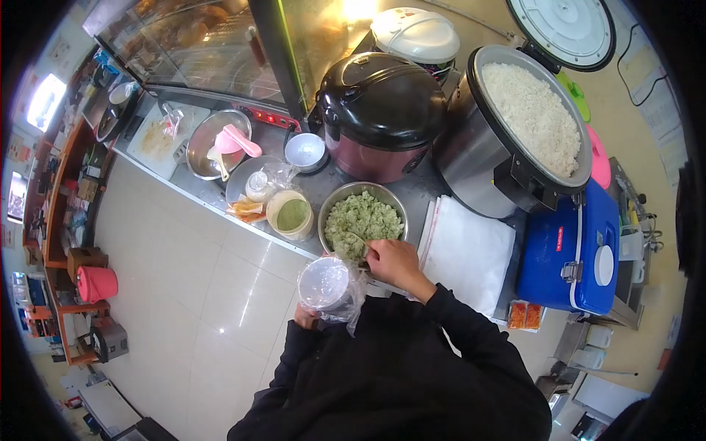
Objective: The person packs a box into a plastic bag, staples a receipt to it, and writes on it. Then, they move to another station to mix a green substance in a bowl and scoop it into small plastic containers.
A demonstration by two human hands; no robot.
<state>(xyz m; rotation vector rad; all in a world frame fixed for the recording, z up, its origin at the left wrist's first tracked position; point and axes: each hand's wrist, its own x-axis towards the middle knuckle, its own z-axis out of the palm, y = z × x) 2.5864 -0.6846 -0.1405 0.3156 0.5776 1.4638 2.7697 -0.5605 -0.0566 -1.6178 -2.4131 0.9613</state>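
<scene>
A steel bowl (400,202) of green-tinted rice (365,215) stands at the counter's front edge. My right hand (393,262) is closed on a spoon whose end is in the rice at the bowl's near side. Left of it and nearer to my body, my left hand (306,316) holds a round container (324,283) lined with clear plastic; most of that hand is hidden behind the container. Just left of the bowl is a tub (293,214) of green paste or powder.
Behind stand a dark rice cooker (382,110) and a large open cooker of white rice (529,117). A folded white cloth (467,253) and a blue cooler (570,250) are at right. A steel bowl with a pink scoop (234,140) sits at left.
</scene>
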